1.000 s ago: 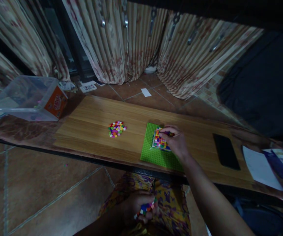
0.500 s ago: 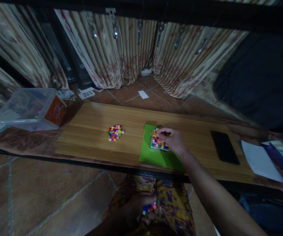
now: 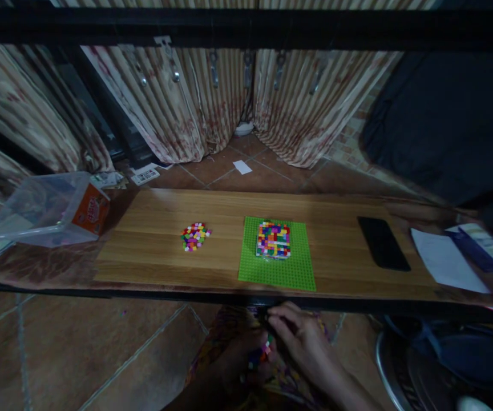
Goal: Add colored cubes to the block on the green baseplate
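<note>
In the head view, my left hand (image 3: 246,348) is low over my lap, curled around a clutch of small coloured toy bricks (image 3: 265,353). My right hand (image 3: 301,334) is beside it, just below the table edge, thumb and forefinger pressed together. Shadow hides whether anything is between those fingertips. On the table, a green studded baseplate (image 3: 302,268) bears a square block built of multicoloured bricks (image 3: 274,240). Left of the plate lies a loose pile of small bricks (image 3: 195,236).
A clear plastic bin (image 3: 49,208) with an orange label stands at the table's left end. To the right lie a black flat slab (image 3: 383,242) and a white paper (image 3: 447,260). Below, a dark round-rimmed object (image 3: 400,365) is at the lower right.
My right hand has left the brick block and come back toward me, down beside my left hand. The view has shifted slightly, and the whole block now shows.
</note>
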Motion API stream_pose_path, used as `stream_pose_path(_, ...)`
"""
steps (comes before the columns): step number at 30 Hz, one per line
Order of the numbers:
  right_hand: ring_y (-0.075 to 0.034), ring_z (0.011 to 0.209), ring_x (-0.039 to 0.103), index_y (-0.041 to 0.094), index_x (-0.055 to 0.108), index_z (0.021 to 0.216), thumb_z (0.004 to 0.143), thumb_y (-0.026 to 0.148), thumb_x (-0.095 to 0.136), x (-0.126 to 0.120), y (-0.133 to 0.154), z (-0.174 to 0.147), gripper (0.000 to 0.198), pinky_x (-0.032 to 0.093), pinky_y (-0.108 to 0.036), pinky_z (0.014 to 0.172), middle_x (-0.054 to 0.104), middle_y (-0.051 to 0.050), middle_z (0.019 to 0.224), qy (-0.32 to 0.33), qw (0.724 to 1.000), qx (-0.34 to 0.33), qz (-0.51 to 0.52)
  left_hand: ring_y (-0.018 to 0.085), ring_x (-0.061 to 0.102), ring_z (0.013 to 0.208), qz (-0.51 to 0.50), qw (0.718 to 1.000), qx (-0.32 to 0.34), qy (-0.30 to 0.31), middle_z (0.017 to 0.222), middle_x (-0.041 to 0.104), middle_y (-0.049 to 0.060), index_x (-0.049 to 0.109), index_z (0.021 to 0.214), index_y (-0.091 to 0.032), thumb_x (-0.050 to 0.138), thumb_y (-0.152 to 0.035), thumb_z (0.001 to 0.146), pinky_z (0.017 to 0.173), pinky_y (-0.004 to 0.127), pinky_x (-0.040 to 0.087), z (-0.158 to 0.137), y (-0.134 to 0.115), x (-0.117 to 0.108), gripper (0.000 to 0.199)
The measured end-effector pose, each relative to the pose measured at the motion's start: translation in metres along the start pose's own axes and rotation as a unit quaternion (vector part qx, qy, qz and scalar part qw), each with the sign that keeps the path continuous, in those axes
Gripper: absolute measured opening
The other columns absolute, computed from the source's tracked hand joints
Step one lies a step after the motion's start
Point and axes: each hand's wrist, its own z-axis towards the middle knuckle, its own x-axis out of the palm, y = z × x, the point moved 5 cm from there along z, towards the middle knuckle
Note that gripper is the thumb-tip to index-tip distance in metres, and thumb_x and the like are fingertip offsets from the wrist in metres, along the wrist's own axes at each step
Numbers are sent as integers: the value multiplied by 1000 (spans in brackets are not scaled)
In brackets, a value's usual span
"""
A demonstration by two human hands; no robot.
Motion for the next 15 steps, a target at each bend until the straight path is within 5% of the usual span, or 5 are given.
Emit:
stream_pose_path(4,-21,79,62,26,70,92,90,42,47,23,-24,-27,29,46,-30,71,65,-3,77,27,995,70,59,5,42,46,29,999,20,-36,65,53,1,57,80,-12,70,-47,66,37,17,14,1,1,-7,40)
stream_pose_path(15,-15,66,55,20,67,69,84,34,57,18,-20,-24,22,43,-26,63,57,-1,69,8,994,74,78,4,30,39,93,994,37,-54,51,43,-3,53,67,-14,63,-54,71,38,19,10,-1,3,-1,42)
